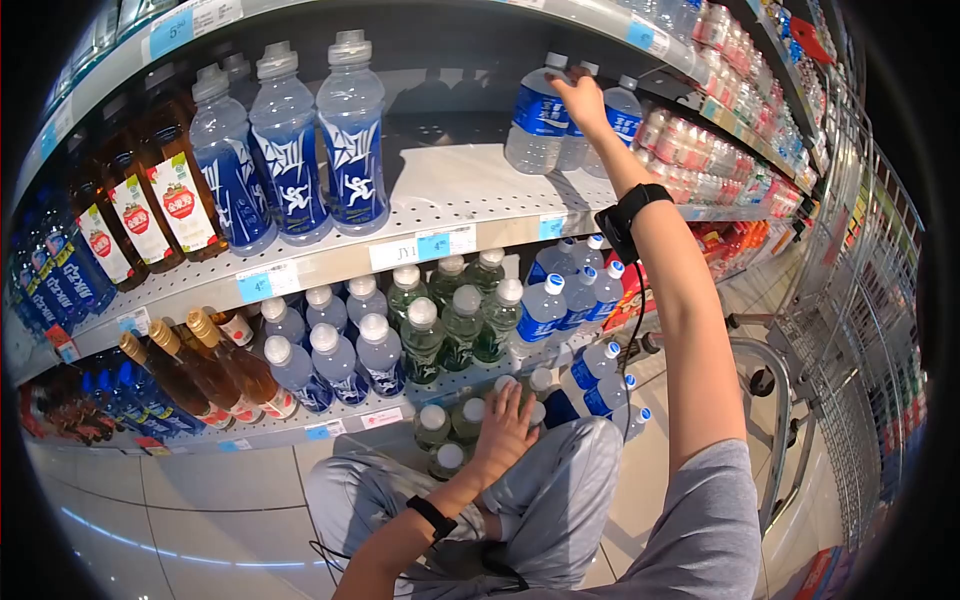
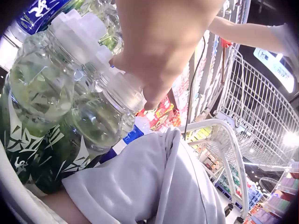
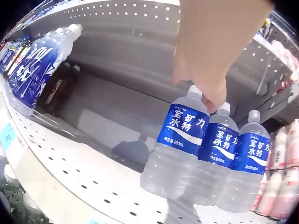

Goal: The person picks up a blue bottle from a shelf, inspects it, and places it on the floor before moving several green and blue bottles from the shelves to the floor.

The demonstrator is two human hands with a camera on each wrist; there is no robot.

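Observation:
My right hand [image 1: 582,100] is up at the right end of the upper shelf. Its thumb and fingers curl round the cap of the leftmost blue-labelled drink bottle [image 3: 182,130], which stands upright. Beside it stand two more such bottles, a middle one [image 3: 219,144] and a right one [image 3: 252,154]. Low down, my left hand [image 1: 503,437] rests with spread fingers on the white caps of several green-tinted bottles [image 2: 42,93] grouped in front of my legs. Part of that group is hidden beneath the hand.
Large blue sports drink bottles [image 1: 350,140] stand left on the upper shelf [image 1: 440,180]. The lower shelf holds green-labelled bottles [image 1: 462,325] and blue-labelled ones [image 1: 543,308]. More blue-labelled bottles [image 1: 590,370] stand by my knee. A shopping cart [image 1: 840,330] is at the right.

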